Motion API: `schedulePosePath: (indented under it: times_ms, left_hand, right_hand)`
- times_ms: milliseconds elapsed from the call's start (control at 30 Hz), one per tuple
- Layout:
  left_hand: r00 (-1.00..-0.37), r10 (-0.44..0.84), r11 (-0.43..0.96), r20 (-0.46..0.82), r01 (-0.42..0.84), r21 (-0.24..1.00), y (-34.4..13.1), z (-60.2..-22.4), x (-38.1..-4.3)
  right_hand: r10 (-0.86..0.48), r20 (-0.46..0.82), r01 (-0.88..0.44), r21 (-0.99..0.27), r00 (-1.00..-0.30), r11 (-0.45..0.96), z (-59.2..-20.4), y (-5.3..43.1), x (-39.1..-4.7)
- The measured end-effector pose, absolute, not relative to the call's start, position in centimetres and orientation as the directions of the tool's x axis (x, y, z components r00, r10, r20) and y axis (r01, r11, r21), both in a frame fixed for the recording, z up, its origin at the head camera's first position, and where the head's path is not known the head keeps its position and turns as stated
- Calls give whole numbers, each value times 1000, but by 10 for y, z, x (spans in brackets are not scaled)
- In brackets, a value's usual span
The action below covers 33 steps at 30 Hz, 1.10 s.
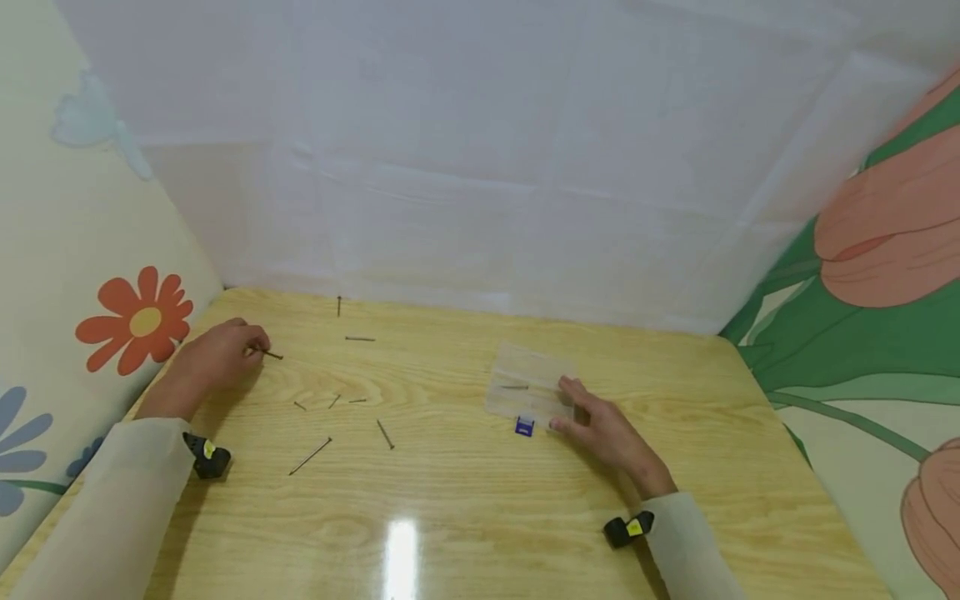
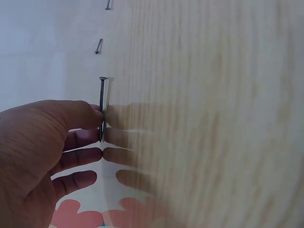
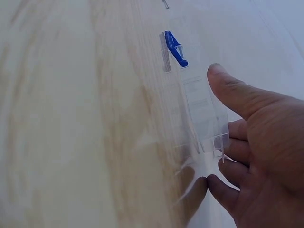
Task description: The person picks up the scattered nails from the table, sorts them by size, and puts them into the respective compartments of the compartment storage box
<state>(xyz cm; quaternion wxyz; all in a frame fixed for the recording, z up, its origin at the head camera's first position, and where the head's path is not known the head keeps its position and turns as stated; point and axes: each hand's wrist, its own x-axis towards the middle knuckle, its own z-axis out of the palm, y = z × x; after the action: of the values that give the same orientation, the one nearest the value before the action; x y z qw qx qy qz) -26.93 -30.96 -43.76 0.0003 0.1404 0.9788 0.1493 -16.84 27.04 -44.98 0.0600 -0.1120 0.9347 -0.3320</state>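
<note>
White cloth (image 1: 420,167) hangs behind a glossy wood-grain desk (image 1: 450,517), with painted flowers on the walls either side. From the head view, your left hand (image 1: 217,358) pinches a long nail (image 1: 272,354) above the far left part of the desk, its head pointing away from you. Loose nails (image 1: 386,434) of mixed lengths lie scattered between your hands. At the right, a clear plastic box (image 1: 543,362) lies beside your right hand (image 1: 611,425), and one small nail (image 1: 515,387) shows through it.

Left wrist view: expect the long nail to be light but rigid, smooth enough to roll or swivel between thumb and forefinger, and hard to damage. Mid-shank is probably the steadiest hold; yours sits lower, nearer the point. It looks dark and slim, with a flat round head and a tapered tip. Your other fingers are spread apart.

Right wrist view: the box should feel light, thin-walled and slick, likely to slide or crack if squeezed hard, so hold it by the side walls. It is see-through, with a blue latch (image 3: 175,50). Your thumb is spread from the fingers around its near end; you cannot tell how firmly they touch.
</note>
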Motion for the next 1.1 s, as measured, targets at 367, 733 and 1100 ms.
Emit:
schedulePosePath:
  times_ms: [367, 733, 1100]
  left_hand:
    - [-958, 285, 902, 43, 283, 328, -313, -442, -270]
    - [-945, 328, 912, -8, 314, 263, -306, -437, -270]
    - [-956, 293, 915, 9, 283, 287, -300, -437, -263]
  right_hand:
    - [-265, -26, -187, -643, -964, 743, -448, 268, -172]
    - [-259, -29, -180, -643, -965, 744, -452, 268, -169]
    - [-246, -35, -171, -624, -969, 763, -450, 269, -168]
